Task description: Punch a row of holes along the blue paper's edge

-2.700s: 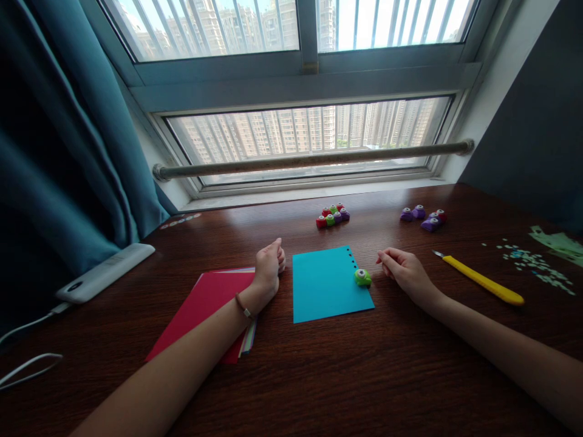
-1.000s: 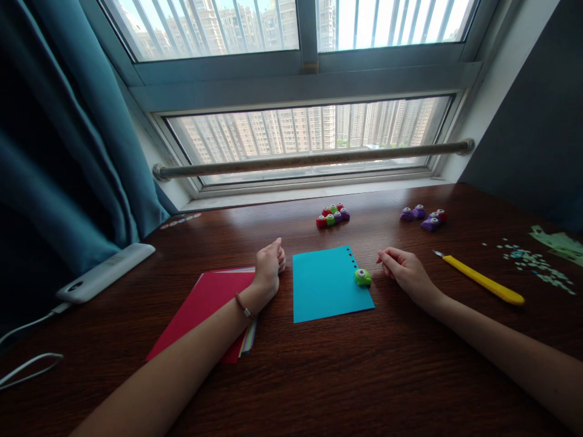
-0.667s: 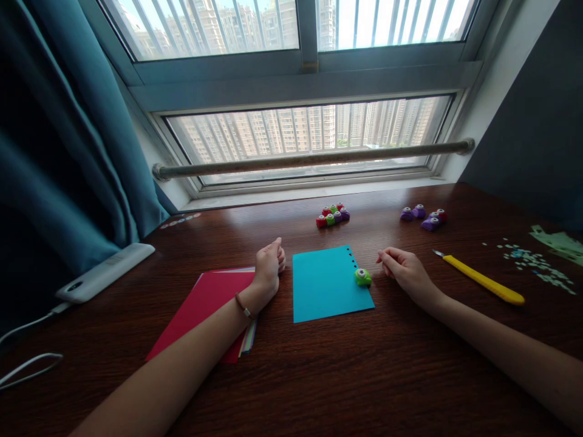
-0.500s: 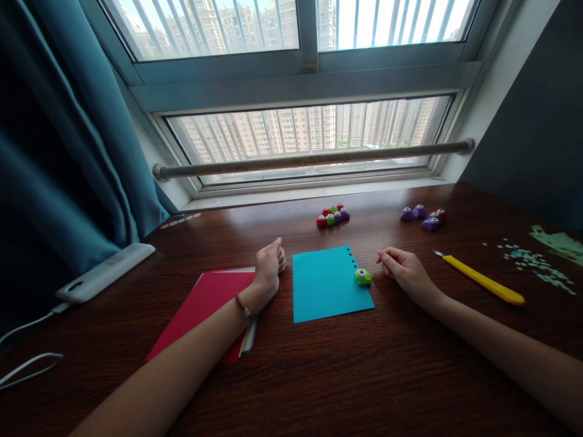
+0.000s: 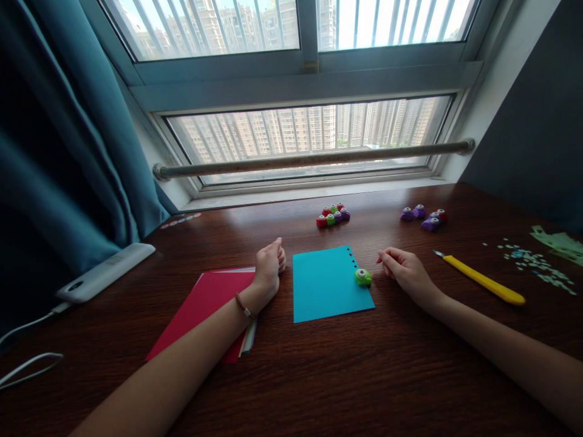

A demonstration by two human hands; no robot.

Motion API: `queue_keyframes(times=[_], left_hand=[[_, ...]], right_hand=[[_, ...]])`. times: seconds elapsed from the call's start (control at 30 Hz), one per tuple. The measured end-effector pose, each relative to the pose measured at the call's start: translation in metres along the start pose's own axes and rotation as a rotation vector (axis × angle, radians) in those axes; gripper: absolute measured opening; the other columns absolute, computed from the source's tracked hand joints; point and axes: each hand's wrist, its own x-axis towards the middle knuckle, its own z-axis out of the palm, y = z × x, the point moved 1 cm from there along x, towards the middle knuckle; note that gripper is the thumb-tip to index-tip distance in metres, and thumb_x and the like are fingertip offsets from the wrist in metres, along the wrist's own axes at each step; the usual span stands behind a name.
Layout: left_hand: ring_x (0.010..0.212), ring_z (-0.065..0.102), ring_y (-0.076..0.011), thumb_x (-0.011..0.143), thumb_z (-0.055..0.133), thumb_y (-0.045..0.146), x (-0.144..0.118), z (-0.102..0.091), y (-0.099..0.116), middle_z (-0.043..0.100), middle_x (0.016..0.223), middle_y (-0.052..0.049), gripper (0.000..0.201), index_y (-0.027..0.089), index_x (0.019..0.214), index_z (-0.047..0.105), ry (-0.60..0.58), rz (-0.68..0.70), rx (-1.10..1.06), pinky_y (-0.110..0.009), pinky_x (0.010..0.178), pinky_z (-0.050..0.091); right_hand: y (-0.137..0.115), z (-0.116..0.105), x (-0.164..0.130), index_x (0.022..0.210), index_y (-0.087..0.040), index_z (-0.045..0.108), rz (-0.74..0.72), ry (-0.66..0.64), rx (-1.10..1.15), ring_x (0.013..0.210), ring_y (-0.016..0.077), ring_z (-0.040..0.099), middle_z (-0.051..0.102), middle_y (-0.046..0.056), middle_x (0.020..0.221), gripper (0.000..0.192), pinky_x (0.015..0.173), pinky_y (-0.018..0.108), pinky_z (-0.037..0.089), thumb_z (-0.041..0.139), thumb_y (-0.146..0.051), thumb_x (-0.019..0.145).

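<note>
Head view, looking forward and down over a dark wooden counter (image 5: 319, 376) set against a barred window.

Left hand (image 5: 268, 267) resting on the counter in a loose fist, fingers curled in, grasping nothing; heel of the hand and wrist lying on the far corner of a red paper stack (image 5: 204, 306), with a thin bracelet (image 5: 243, 308) round the wrist. Sits just left of a blue paper sheet (image 5: 328, 284), apart from it by a narrow strip of bare wood.

Blue paper sheet lying flat between the two hands, with a row of small punched holes (image 5: 352, 260) along its far right edge. Green paper punch (image 5: 363, 277) standing on the right edge of that sheet, just below the holes.

Right hand (image 5: 405, 270) lying on the counter just right of the green paper punch, near but not touching it; fingers curled inward, thumb and forefinger tips close together, nothing visibly held between them.

Further right, a yellow craft knife (image 5: 483, 279) lying at a slant, blade end toward the window. Beyond it, scattered paper bits (image 5: 532, 261) near the right edge. Toward the window, a cluster of small punches (image 5: 332, 216) in red, green and purple, and a second group of purple punches (image 5: 423, 217) to its right. On the far left, a white power bank (image 5: 104, 273) with a cable, beside a teal curtain (image 5: 54, 139).
</note>
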Motion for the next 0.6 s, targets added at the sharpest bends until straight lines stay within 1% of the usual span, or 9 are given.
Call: queue_keyframes(times=[0.6], left_hand=[[0.028, 0.021, -0.0034, 0.075, 0.054, 0.032, -0.0007, 0.0005, 0.0008, 0.025, 0.036, 0.008, 0.041, 0.019, 0.046, 0.028, 0.005, -0.002, 0.007, -0.018, 0.031, 0.012]], right_hand=[[-0.0014, 0.0006, 0.0004, 0.072, -0.015, 0.056, 0.003, -0.004, 0.016, 0.047, 0.0102, 0.037, 0.043, -0.003, 0.050, 0.033, 0.048, 0.024, 0.029, 0.047, -0.044, 0.086]])
